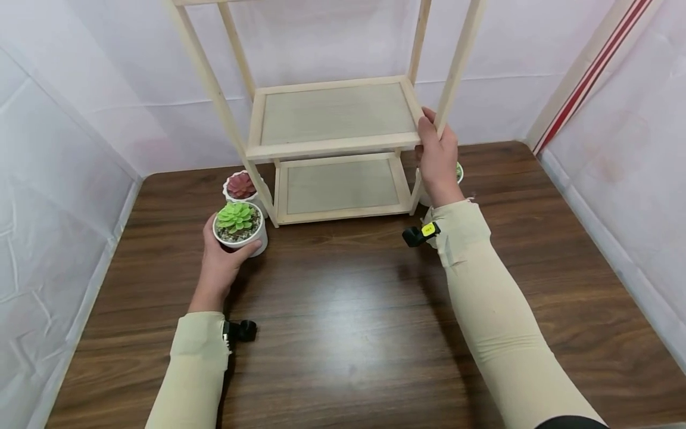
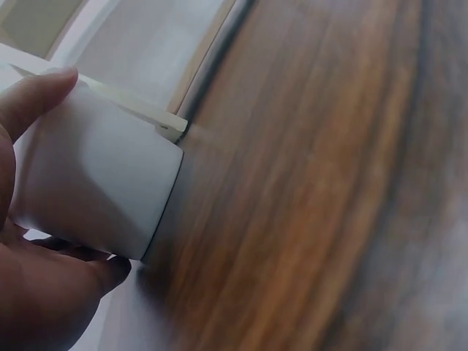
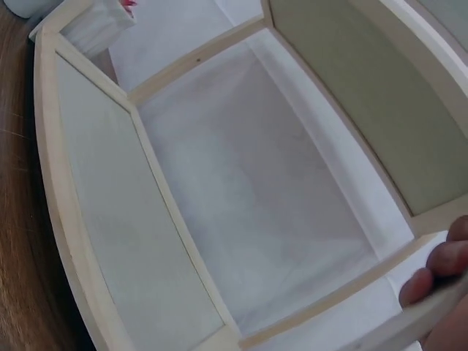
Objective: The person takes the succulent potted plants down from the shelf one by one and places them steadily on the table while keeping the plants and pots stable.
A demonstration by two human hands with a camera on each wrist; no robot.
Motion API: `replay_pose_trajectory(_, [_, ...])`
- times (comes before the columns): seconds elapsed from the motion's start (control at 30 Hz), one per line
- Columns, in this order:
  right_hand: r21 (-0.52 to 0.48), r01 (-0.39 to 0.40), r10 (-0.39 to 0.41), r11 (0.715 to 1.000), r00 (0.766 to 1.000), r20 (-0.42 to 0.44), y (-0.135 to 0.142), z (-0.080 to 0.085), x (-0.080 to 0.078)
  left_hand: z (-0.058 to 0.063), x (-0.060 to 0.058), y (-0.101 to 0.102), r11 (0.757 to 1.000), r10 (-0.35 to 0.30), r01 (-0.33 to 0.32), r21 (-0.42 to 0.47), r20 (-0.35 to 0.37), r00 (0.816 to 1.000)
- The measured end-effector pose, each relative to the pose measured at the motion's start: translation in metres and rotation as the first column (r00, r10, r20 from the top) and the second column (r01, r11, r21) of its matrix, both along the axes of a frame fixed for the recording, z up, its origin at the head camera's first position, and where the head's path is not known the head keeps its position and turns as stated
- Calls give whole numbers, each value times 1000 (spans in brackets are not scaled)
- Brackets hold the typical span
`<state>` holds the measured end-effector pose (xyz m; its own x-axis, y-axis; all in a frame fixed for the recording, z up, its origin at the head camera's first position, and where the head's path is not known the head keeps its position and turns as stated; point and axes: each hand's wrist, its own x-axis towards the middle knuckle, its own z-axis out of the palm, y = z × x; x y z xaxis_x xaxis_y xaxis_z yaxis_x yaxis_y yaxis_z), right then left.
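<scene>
My left hand (image 1: 221,265) grips a white pot with a green succulent (image 1: 236,219), thumb on its near side and fingers on its far left. In the left wrist view, the white pot (image 2: 102,175) has its base at or very near the table top. A pale wooden shelf rack (image 1: 337,113) stands at the back of the table. My right hand (image 1: 440,158) holds the rack's right side where the middle shelf meets the front post. Its curled fingers (image 3: 447,259) show at the edge of the right wrist view.
A red succulent in a white pot (image 1: 241,186) stands by the rack's left front leg. Another white pot with greenery (image 1: 460,173) is mostly hidden behind my right hand. The dark wooden table (image 1: 337,333) ends at white sheeting (image 1: 161,125) at the back and sides.
</scene>
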<state>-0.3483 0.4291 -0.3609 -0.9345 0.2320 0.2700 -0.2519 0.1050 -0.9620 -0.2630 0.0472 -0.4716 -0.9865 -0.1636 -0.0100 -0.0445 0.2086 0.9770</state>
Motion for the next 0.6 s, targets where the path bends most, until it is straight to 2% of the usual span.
replay_pose_trajectory(0.23, [138,-84,81,987,996,28,7,2,5,12,0,-7,1000,-20,20,-14,29,999])
replay_pose_trajectory(0.43, [218,-140,112,966,985,133,16,5,7,33,0,-18,999,-27,26,-22,-49,998])
replay_pose_trajectory(0.5, [270,-158,118,950,980,160,21,7,10,42,1,-23,996,-36,30,-85,-72,997])
replay_pose_trajectory(0.6, [366,-188,116,911,971,208,29,11,16,54,-1,-29,979,-54,36,-199,-88,995])
